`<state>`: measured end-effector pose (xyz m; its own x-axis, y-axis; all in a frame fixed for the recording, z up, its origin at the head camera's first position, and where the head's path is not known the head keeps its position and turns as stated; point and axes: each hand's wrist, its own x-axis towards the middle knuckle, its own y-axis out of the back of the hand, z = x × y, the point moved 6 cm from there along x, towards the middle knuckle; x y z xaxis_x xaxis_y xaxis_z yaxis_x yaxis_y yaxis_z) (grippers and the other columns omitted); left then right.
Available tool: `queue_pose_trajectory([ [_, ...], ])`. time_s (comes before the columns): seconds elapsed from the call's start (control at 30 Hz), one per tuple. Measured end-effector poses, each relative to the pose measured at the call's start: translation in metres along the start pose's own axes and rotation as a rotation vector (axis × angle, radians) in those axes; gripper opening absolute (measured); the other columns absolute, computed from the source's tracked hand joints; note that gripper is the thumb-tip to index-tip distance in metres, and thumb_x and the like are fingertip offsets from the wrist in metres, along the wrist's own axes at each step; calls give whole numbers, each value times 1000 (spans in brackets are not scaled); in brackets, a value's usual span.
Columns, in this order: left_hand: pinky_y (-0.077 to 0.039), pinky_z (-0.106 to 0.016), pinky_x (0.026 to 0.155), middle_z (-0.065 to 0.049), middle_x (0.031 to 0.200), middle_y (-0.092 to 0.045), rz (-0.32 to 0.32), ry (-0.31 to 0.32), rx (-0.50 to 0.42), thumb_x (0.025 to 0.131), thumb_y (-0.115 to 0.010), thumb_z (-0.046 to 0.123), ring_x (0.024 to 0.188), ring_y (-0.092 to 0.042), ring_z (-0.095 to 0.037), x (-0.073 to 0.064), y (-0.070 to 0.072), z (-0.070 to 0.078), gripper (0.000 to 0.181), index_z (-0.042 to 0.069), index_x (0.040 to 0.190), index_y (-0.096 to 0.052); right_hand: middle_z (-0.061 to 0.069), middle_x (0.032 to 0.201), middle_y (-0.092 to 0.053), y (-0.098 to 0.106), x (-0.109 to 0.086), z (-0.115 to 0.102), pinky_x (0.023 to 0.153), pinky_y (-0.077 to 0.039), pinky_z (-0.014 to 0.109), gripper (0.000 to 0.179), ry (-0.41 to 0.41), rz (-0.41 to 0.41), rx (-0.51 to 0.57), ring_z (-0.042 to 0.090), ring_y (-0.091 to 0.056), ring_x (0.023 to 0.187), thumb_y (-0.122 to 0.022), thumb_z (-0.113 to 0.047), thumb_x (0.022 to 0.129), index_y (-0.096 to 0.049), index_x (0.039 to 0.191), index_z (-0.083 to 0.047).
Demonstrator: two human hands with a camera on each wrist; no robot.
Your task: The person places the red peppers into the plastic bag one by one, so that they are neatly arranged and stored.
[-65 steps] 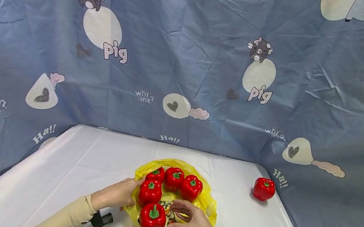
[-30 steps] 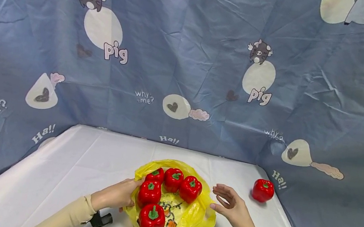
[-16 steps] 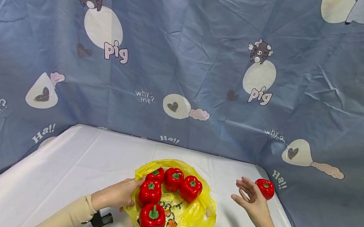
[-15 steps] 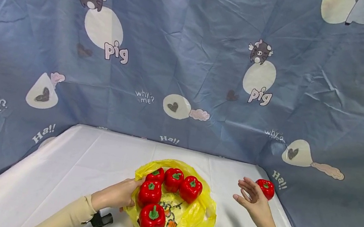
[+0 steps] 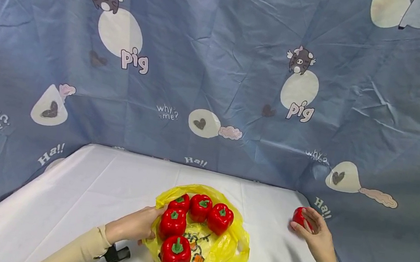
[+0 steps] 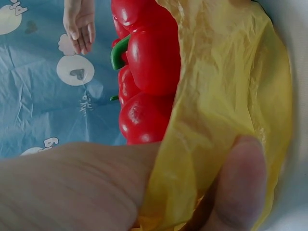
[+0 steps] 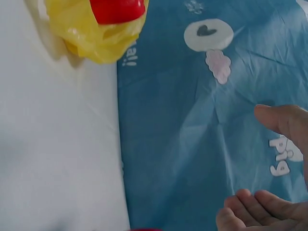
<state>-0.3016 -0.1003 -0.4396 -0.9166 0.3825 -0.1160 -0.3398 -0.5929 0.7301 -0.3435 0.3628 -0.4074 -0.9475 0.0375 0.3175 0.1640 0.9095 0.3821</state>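
My left hand (image 5: 136, 226) grips the left rim of an open yellow plastic bag (image 5: 234, 240). Its thumb (image 6: 240, 185) lies on the outside of the plastic in the left wrist view. Several red bell peppers (image 5: 173, 224) with green stems sit inside the bag. At the table's right side, my right hand (image 5: 318, 237) hovers at a lone bell pepper (image 5: 298, 215), hiding part of it. Thumb and fingers (image 7: 260, 209) are spread apart in the right wrist view, and only a red sliver of pepper (image 7: 145, 229) shows at the bottom edge.
A white cloth covers the table (image 5: 119, 181). Behind and to both sides hangs a blue curtain (image 5: 216, 83) with cartoon prints. The bag's loose handle flap (image 5: 243, 255) spreads to the right. The lone pepper is close to the table's right edge.
My right hand has left the bag and travelled right to the lone bell pepper, now partly covering it. The left hand and the bag's peppers have stayed in place.
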Motion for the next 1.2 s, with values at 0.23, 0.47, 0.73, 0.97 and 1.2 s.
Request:
queue_pose_trajectory([
  [0.23, -51, -30, 37, -29, 126, -53, 3, -5, 10, 69, -73, -15, 45, -55, -17, -1, 0, 1, 88, -5, 147, -33, 24, 151, -31, 16, 4, 6, 108, -31, 10, 87, -40, 40, -66, 9, -36, 139, -73, -17, 86, -19, 151, 1],
  [0.47, -51, -28, 37, -32, 128, -51, 17, -37, 18, 70, -72, -14, 45, -55, -15, -2, 0, 2, 87, -5, 147, -34, 26, 158, -13, 27, 10, 25, 118, -17, 26, 100, -105, 17, -84, 40, -13, 147, -73, -24, 86, -3, 154, -1],
  [0.73, -51, -28, 37, -32, 127, -52, 16, -32, 21, 70, -73, -14, 45, -55, -16, -2, 0, 3, 86, -6, 146, -34, 25, 160, 5, 34, 18, 59, 120, -4, 44, 110, -190, -46, -74, 40, 2, 148, -72, -26, 87, 13, 152, -1],
  [0.97, -51, -29, 37, -33, 130, -50, 13, -29, 12, 70, -71, -16, 45, -55, -16, -3, -1, 3, 86, -5, 146, -35, 24, 159, 10, 34, 25, 89, 121, -3, 48, 115, -249, -50, -17, 38, 5, 148, -74, -25, 84, 15, 151, 2],
  [1.2, -51, -28, 37, -31, 127, -52, 18, -27, 21, 70, -72, -16, 45, -55, -16, -3, 0, 3, 85, -7, 146, -35, 26, 159, 8, 32, 33, 98, 122, -5, 49, 110, -288, -45, -13, 38, 3, 148, -72, -19, 86, 14, 151, 2],
])
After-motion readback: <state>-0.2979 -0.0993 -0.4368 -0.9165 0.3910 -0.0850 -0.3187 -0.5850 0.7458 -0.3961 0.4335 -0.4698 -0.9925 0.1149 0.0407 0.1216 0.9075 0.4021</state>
